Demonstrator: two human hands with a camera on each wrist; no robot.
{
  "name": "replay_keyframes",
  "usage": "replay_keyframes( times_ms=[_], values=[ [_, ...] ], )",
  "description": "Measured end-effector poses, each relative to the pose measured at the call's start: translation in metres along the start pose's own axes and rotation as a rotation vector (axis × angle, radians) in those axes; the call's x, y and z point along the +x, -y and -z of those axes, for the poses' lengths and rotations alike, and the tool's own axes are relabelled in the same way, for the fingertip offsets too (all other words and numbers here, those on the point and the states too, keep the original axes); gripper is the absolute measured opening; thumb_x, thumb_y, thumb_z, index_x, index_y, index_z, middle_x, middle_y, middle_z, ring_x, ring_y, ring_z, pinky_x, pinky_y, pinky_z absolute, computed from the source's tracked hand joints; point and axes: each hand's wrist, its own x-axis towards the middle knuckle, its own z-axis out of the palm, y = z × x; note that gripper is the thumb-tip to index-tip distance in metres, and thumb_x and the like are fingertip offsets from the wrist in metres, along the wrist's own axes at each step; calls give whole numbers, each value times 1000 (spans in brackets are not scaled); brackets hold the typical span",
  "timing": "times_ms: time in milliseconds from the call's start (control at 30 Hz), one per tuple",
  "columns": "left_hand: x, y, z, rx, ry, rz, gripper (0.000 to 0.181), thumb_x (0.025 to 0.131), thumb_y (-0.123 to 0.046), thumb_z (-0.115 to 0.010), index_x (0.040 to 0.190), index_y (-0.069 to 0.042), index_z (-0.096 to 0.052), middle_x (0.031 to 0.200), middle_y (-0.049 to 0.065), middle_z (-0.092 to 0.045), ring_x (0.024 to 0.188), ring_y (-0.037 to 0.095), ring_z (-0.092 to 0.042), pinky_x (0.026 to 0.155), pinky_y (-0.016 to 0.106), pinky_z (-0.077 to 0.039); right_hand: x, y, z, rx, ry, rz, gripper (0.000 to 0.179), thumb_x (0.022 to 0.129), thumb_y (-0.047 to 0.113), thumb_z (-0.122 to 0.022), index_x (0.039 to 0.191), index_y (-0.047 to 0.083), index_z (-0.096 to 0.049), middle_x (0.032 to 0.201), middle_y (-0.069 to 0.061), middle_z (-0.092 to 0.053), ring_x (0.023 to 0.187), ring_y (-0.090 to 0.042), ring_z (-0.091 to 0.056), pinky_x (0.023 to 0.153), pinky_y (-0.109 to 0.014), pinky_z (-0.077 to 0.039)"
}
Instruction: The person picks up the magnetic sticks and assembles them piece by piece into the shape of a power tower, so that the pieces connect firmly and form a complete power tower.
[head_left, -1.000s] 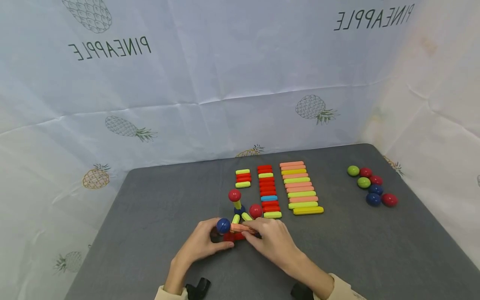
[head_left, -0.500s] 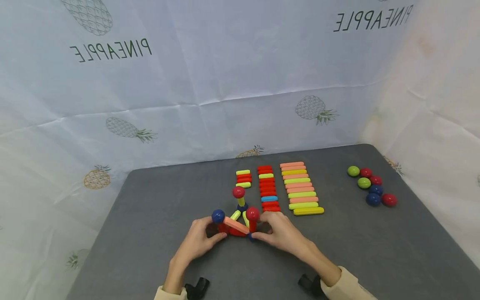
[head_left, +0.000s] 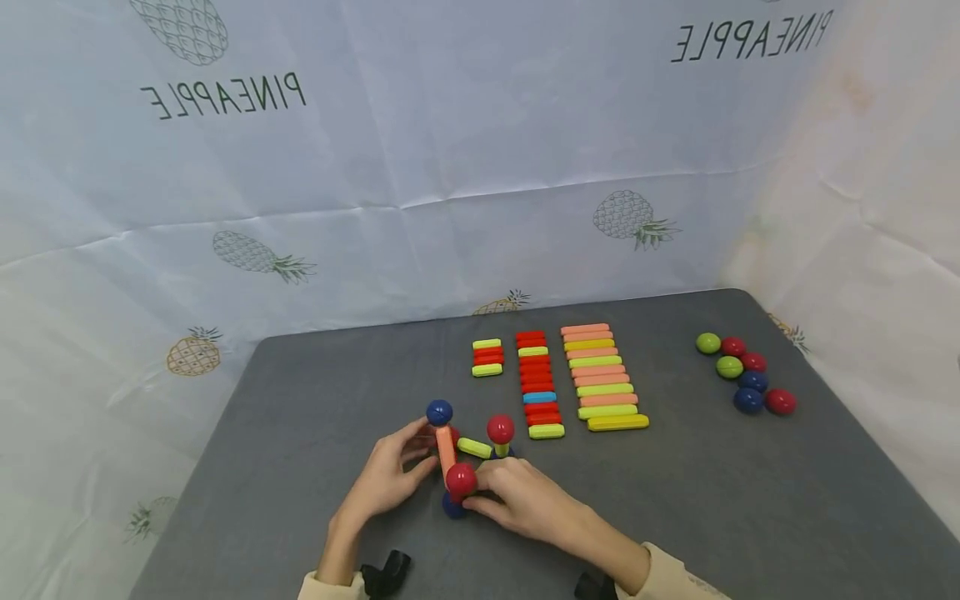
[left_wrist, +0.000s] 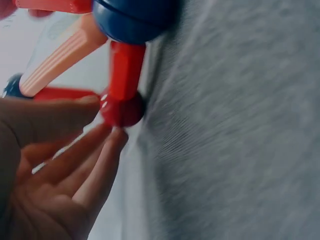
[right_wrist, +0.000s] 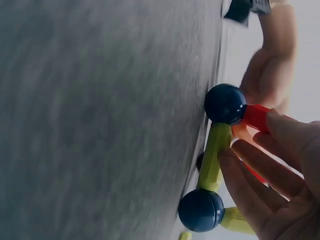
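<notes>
Between the hands stands a frame of ball connectors and sticks. A salmon stick (head_left: 446,450) slopes from a raised blue ball (head_left: 439,412) toward the near corner. That corner has a blue ball (right_wrist: 225,104) at table level, a red stick (right_wrist: 256,116) rising from it and a red ball (head_left: 461,481) on top. My right hand (head_left: 525,500) pinches this red stick, its other fingers against a yellow-green stick (right_wrist: 215,155). At the far-left corner my left hand (head_left: 386,475) holds a low red ball (left_wrist: 122,111) by thumb and fingertips. Another red-topped post (head_left: 500,431) stands behind.
Sticks lie sorted in three columns behind the frame: short yellow-green and red ones (head_left: 487,358), mostly red ones (head_left: 535,373) and longer salmon and yellow ones (head_left: 600,379). Several loose balls (head_left: 752,382) lie at the table's right. A pineapple-print cloth (head_left: 420,258) hangs behind.
The frame has turned clockwise as seen from above, its right corner swinging forward and left. The right hand moved from the salmon stick to the red upright and travelled with it.
</notes>
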Motion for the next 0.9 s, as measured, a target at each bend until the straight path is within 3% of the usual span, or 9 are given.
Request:
replay_keyframes(
  times_ms=[100,233,333,433,500,633,700,767,900],
  values=[
    [-3,-1,9,-1,41,-21,55,92,0,-71,143,2,-50,128,20,-67,116,34,-69,95,38,-59,-1,5,-2,-26,52,15,13,96,21,-72,105,14,-78,96,7,-75,77,7,-58,74,-10,-52],
    [-8,-5,22,26,37,-62,29,87,1,-75,111,-7,-60,103,10,-69,96,20,-71,83,33,-63,-8,5,8,-49,122,-1,22,95,21,-74,115,13,-77,107,6,-77,88,7,-64,81,-11,-54],
    [-14,-9,31,16,137,-89,24,85,-8,-81,95,-10,-59,87,8,-64,82,13,-66,77,30,-61,-17,-1,25,-33,138,-39,23,93,22,-76,115,13,-78,98,8,-78,78,7,-62,74,-13,-53],
    [-15,-16,31,20,270,-90,31,82,-25,-87,90,-11,-60,82,9,-61,77,12,-61,71,26,-58,-30,-17,48,-69,45,-75,18,90,21,-79,106,14,-81,87,10,-77,69,8,-57,66,-14,-51],
    [-11,-20,24,49,307,-85,37,77,-34,-90,87,-12,-62,78,8,-61,72,11,-57,65,22,-53,-39,-30,64,-154,-78,-108,12,87,20,-82,98,14,-82,82,10,-76,68,5,-59,64,-15,-51],
    [-5,-27,8,155,288,-89,40,71,-40,-94,78,-19,-62,68,-3,-56,62,-1,-47,55,16,-39,-52,-56,89,-368,-260,-272,16,81,15,-86,96,12,-82,87,4,-76,76,-9,-64,63,-23,-53],
    [-5,-28,3,198,255,-100,38,72,-39,-94,75,-20,-61,65,-7,-54,59,-4,-44,53,15,-35,-57,-66,97,-426,-266,-347,21,79,12,-87,99,10,-82,91,0,-76,80,-15,-63,65,-29,-55],
    [-5,-29,1,206,221,-114,31,74,-35,-93,75,-21,-64,65,-7,-56,60,-5,-46,53,15,-39,-61,-74,101,-448,-240,-394,23,79,10,-87,101,8,-81,94,-3,-75,83,-18,-62,67,-33,-56],
    [-6,-28,2,175,183,-158,18,78,-20,-90,84,-21,-73,72,-5,-66,65,-3,-57,58,18,-53,-67,-83,102,-432,-212,-379,23,77,5,-87,100,5,-81,89,-2,-72,81,-18,-63,69,-35,-57]
  ],
)
